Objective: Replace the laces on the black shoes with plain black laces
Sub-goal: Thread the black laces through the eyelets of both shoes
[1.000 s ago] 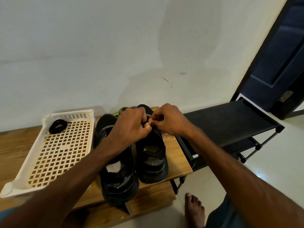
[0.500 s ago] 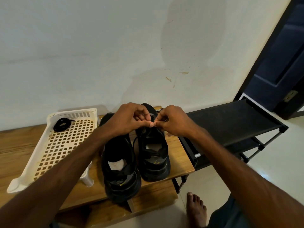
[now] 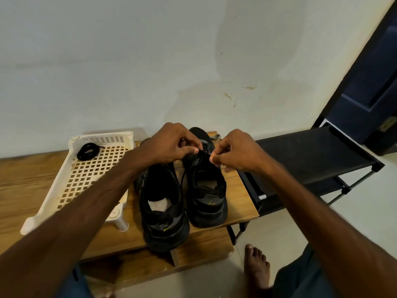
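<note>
Two black shoes stand side by side on a wooden table (image 3: 242, 203), heels toward me: the left shoe (image 3: 162, 211) and the right shoe (image 3: 207, 190). My left hand (image 3: 171, 145) and my right hand (image 3: 234, 151) are over the right shoe's tongue, each pinching a black lace (image 3: 204, 154) between thumb and fingers. A strand of that lace hangs down between the shoes. A coiled black lace (image 3: 89, 150) lies in the far corner of a white tray (image 3: 64, 190). A black-and-white patterned lace (image 3: 216, 138) lies behind the right shoe.
The white perforated tray sits left of the shoes. A black shelf rack (image 3: 311, 160) stands right of the table. My bare foot (image 3: 256, 265) is on the pale floor. A dark door (image 3: 369, 82) is at the far right; a white wall is behind.
My hands have drawn a little apart over the right shoe, still pinching the black lace. The camera has shifted slightly, so the patterned lace behind the shoe shows.
</note>
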{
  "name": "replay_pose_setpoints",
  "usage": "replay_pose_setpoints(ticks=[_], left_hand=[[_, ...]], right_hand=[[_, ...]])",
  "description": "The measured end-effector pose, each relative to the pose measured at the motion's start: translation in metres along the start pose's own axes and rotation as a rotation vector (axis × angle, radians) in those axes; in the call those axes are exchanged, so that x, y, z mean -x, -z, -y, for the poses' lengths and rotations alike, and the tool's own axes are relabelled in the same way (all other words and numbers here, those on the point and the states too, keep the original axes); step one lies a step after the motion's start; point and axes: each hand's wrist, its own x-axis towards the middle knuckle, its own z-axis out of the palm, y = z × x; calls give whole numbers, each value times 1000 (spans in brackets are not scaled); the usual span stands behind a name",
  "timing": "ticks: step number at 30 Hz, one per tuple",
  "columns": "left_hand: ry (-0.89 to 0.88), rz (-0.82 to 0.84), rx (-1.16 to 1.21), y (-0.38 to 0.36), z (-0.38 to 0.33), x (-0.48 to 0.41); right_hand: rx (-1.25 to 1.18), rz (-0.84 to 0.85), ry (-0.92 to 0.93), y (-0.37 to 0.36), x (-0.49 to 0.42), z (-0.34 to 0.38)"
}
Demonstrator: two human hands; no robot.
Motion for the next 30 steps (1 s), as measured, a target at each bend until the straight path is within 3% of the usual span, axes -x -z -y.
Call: replay_pose_setpoints(ticks=[12,18,21,25,27,30], left_hand=[[-166,-81,-251,-16,3,-5],[-88,-108,-345,-18,5,-1],[106,-194,-109,-19,4,3],[384,-237,403,-26,-3,3],[480,-258,604,-27,-9,2],[546,-264,701,-27,-12,1]], right_hand=[[-254,208,-162,12,14,-4],[-283,259,-171,12,13,-4],[-356,192,-173,5,13,-1],[-456,-95,-193,-3,10,0],[-610,-121,-260,-3,10,2],[-716,-63,-330,-2,11,6]])
